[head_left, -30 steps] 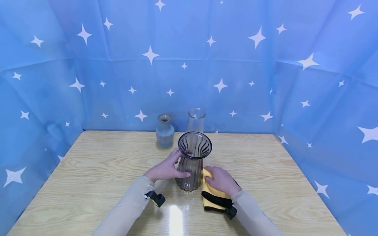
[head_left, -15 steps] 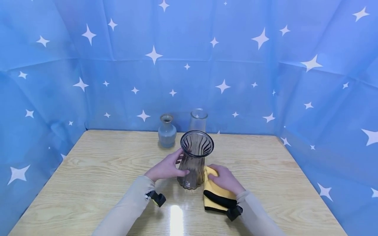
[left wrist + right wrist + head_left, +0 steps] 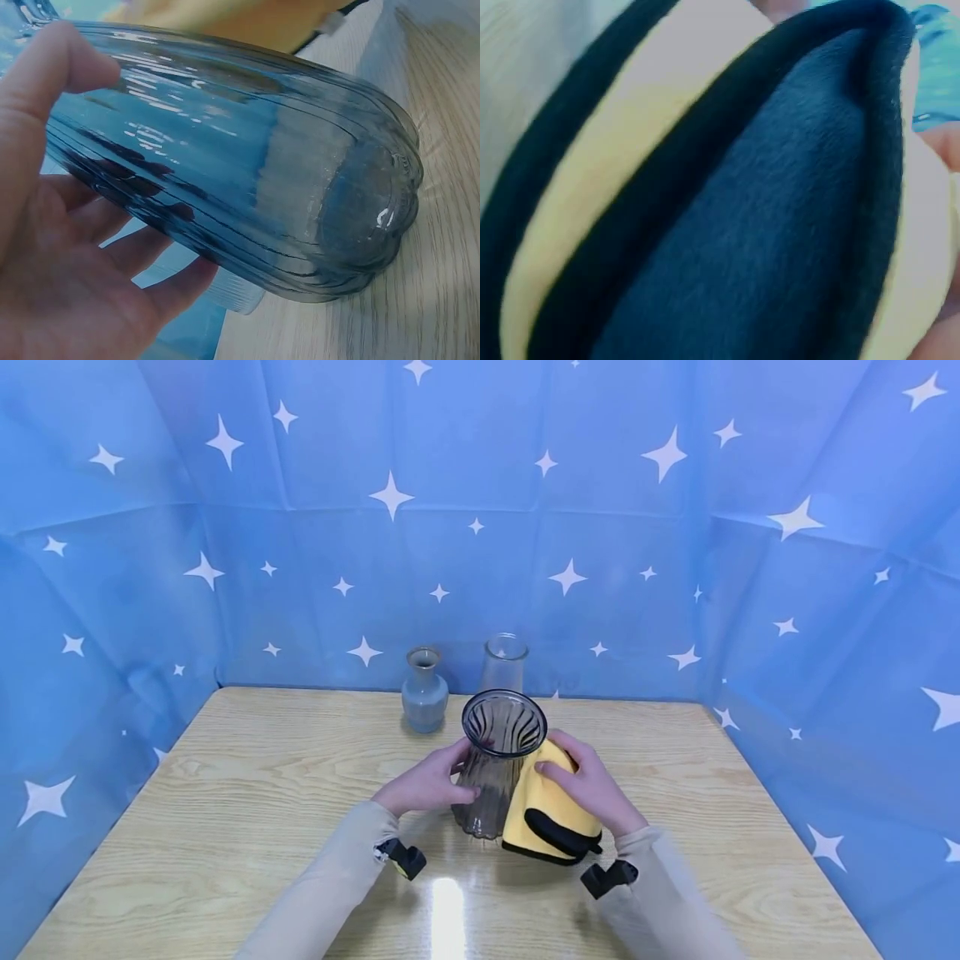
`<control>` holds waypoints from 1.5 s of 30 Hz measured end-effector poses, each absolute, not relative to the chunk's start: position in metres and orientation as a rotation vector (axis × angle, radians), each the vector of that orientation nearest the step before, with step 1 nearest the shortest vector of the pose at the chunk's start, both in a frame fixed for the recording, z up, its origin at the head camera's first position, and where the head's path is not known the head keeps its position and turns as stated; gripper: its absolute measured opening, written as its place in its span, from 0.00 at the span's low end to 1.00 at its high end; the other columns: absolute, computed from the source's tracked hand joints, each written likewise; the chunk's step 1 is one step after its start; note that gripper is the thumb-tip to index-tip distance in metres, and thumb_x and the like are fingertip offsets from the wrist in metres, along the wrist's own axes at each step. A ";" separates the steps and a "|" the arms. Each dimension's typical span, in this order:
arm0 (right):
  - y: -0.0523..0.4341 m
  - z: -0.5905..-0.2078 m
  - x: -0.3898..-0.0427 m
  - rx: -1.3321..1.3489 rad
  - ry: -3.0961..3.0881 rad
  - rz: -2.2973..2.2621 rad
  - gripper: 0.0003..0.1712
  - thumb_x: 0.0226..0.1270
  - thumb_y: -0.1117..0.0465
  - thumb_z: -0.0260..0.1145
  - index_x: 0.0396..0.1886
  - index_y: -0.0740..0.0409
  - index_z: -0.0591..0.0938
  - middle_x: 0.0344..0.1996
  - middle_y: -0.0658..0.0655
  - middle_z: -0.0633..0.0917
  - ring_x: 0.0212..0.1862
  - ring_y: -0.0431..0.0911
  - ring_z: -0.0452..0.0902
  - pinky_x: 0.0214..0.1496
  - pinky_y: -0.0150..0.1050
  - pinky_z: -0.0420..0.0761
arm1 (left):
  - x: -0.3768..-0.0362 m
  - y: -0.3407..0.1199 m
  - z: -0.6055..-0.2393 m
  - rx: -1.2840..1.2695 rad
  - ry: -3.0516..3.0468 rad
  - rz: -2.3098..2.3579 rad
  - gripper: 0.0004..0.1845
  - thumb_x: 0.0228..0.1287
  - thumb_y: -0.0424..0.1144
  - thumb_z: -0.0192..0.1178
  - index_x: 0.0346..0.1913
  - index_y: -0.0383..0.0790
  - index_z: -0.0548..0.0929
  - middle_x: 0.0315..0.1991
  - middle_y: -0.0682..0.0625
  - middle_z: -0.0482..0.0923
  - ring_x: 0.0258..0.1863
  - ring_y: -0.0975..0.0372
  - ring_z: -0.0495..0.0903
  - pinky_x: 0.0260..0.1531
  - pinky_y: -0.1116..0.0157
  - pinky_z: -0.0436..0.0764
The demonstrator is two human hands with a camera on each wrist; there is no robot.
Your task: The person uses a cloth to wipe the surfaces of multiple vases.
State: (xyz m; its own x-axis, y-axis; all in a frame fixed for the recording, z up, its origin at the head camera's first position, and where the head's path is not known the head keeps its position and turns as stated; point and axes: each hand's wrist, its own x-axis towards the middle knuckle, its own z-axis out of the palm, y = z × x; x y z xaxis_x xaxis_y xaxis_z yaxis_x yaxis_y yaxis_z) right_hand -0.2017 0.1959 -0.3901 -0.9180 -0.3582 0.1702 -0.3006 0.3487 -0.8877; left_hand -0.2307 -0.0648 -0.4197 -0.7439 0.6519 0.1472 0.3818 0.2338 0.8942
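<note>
A smoky ribbed glass vase (image 3: 497,787) stands mouth up between a person's two hands, gripped by the left hand (image 3: 427,782), whose thumb lies on the near side and whose fingers wrap the far side. A folded yellow cloth (image 3: 558,800) with black edging is pinched in the right hand (image 3: 597,787), held up just beside or against the glass; contact cannot be made out. The work looks under way rather than finished: vase secured, cloth in hand, neither yet released. How much of the glass the cloth has covered cannot be judged. Beyond the left hand a small blue-grey vase (image 3: 424,697) stands untouched, and straight ahead, between the hands and past the ribbed glass, a clear glass vase (image 3: 504,670) does the same; whether either has had its turn is not shown. Beneath everything runs a pale wood-grain counter (image 3: 262,777), a bright glare (image 3: 447,914) shining nearer the viewer than either hand. Blue drapery (image 3: 480,452) scattered with white stars closes off the space ahead and to both sides.
</note>
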 end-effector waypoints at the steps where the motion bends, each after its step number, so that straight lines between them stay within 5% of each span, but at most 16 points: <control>1: 0.196 -0.387 -0.202 -0.624 2.526 -1.687 0.19 0.71 0.63 0.60 0.61 0.58 0.74 0.36 0.61 0.79 0.31 0.50 0.78 0.32 0.40 0.81 | -0.231 -0.064 -0.420 0.977 2.249 1.510 0.36 0.53 0.29 0.62 0.68 0.38 0.64 0.63 0.44 0.70 0.64 0.51 0.67 0.64 0.55 0.65; 20: 0.192 -0.384 -0.200 -0.600 2.435 -2.044 0.23 0.72 0.68 0.55 0.65 0.62 0.71 0.47 0.61 0.78 0.38 0.45 0.79 0.37 0.36 0.82 | -0.234 -0.059 -0.419 1.024 2.183 1.488 0.43 0.50 0.31 0.59 0.73 0.38 0.57 0.68 0.41 0.63 0.67 0.50 0.63 0.65 0.54 0.62; 28: 0.196 -0.404 -0.201 -0.742 2.563 -1.763 0.20 0.72 0.67 0.57 0.62 0.59 0.74 0.35 0.59 0.79 0.28 0.46 0.77 0.28 0.38 0.79 | -0.234 -0.059 -0.420 1.026 2.226 1.470 0.39 0.50 0.33 0.58 0.70 0.37 0.62 0.66 0.41 0.66 0.66 0.50 0.64 0.64 0.54 0.64; 32: 0.198 -0.418 -0.202 -0.729 2.617 -1.670 0.21 0.70 0.67 0.59 0.62 0.54 0.75 0.34 0.58 0.78 0.25 0.45 0.76 0.27 0.38 0.79 | -0.234 -0.059 -0.422 1.033 2.179 1.527 0.46 0.51 0.31 0.58 0.74 0.38 0.51 0.71 0.39 0.58 0.68 0.49 0.60 0.66 0.54 0.60; 36: 0.200 -0.431 -0.203 -0.678 2.645 -1.543 0.24 0.71 0.65 0.59 0.66 0.56 0.72 0.46 0.60 0.80 0.30 0.45 0.79 0.34 0.40 0.81 | -0.233 -0.061 -0.424 1.005 2.131 1.581 0.52 0.52 0.27 0.60 0.77 0.43 0.42 0.73 0.41 0.52 0.70 0.49 0.56 0.67 0.53 0.58; 40: 0.204 -0.440 -0.203 -0.654 2.648 -1.405 0.27 0.72 0.62 0.58 0.69 0.61 0.68 0.61 0.62 0.75 0.43 0.44 0.79 0.49 0.44 0.78 | -0.230 -0.062 -0.424 0.957 2.188 1.580 0.48 0.52 0.27 0.62 0.76 0.44 0.51 0.71 0.42 0.57 0.69 0.51 0.57 0.64 0.51 0.64; 45: 0.208 -0.447 -0.205 -0.728 2.696 -1.214 0.26 0.72 0.62 0.57 0.67 0.65 0.70 0.59 0.64 0.76 0.45 0.49 0.78 0.50 0.46 0.76 | -0.223 -0.061 -0.423 0.943 2.297 1.538 0.39 0.52 0.29 0.61 0.70 0.36 0.61 0.60 0.40 0.61 0.61 0.51 0.64 0.58 0.52 0.72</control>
State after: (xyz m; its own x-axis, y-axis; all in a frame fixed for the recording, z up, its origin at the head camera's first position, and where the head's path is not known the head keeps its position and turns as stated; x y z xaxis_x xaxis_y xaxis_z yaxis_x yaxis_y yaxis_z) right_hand -0.2046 0.2084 -0.4468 -0.8813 -0.4609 0.1045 -0.3837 0.5688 -0.7275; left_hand -0.2230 -0.0607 -0.4231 -0.7698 0.6169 0.1635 0.3863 0.2464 0.8889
